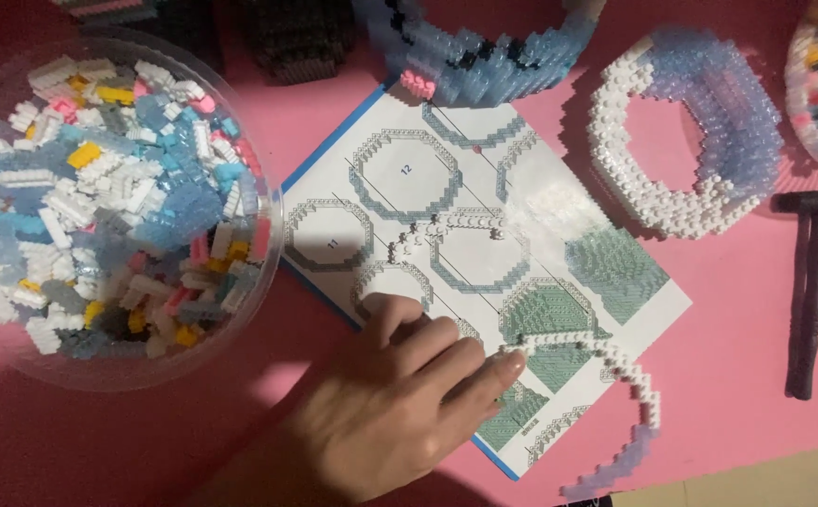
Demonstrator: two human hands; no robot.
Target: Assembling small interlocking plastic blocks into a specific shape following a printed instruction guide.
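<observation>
Brick arc (606, 361): I see it lying on the near right of the instruction sheet (409, 178), just beside my fingertips.
Left hand (390, 404): flat, fingers together, gripping nothing.
Right hand: out of view.
Risk: a nudge could snap the thin arc.
Tub of bricks (268, 282): left, near my wrist; it could get knocked.

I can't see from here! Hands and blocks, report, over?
Left hand flat on instruction sheet, fingertip touching white brick arc. Right hand out of view. Brick bowl alongside, nothing blocking.

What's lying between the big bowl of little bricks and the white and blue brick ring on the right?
In the head view, the instruction sheet lies between the bowl and the ring, with a short white brick strip on it; pink table shows around it.
</observation>
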